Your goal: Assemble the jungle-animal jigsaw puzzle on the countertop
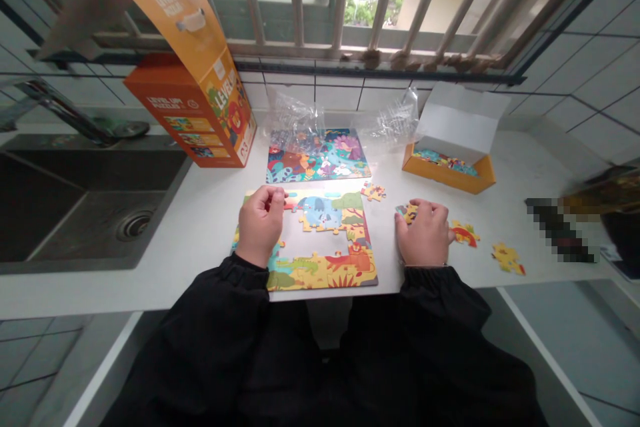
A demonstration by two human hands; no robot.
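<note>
A partly assembled animal jigsaw puzzle (pixel 353 277) lies on the white counter, its edge joined around an open middle. A blue elephant section (pixel 323 215) sits near its top. My left hand (pixel 261 223) rests over the puzzle's upper left with fingers curled closed; whatever may be inside them is hidden. To the right of the puzzle, my right hand (pixel 423 233) grips a puzzle piece (pixel 407 213), which shows partly beyond the fingertips. Beside that hand lie a piece with a red arc (pixel 466 233) and a yellow piece (pixel 508 258). Another loose piece (pixel 374 191) touches down near the puzzle's upper right corner.
Behind the puzzle lies a finished-looking dark animal picture (pixel 320 163), with crumpled clear plastic (pixel 295 121) partly over it. An orange puzzle box (pixel 200 113) stands at left, near the sink (pixel 165 197). An opened small box (pixel 450 173) holds more pieces at right.
</note>
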